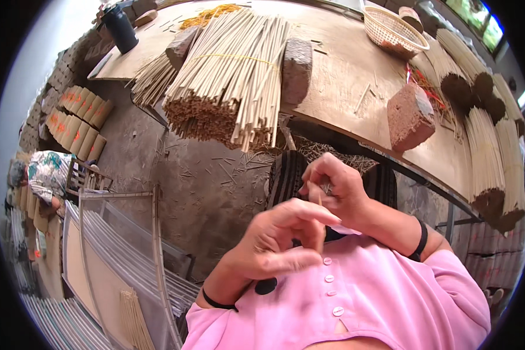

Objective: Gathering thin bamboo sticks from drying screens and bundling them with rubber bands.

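Note:
Both my hands are raised close together in front of the pink shirt. My left hand is lower and slightly blurred. Its fingers are bent, with a gap between thumb and index finger, and nothing shows in it. Just above it, my right hand has its fingers curled in, thumb against fingertips. A thin sliver shows below them, too small to name. Beyond my hands, a thick bundle of pale thin sticks, tied with a yellow band, lies on the wooden table between two bricks, a left one and a right one.
A third brick sits near the table's front edge. A woven basket and several stick bundles stand at the right. Mesh frames lean at the left, where another person works. Stick scraps litter the floor.

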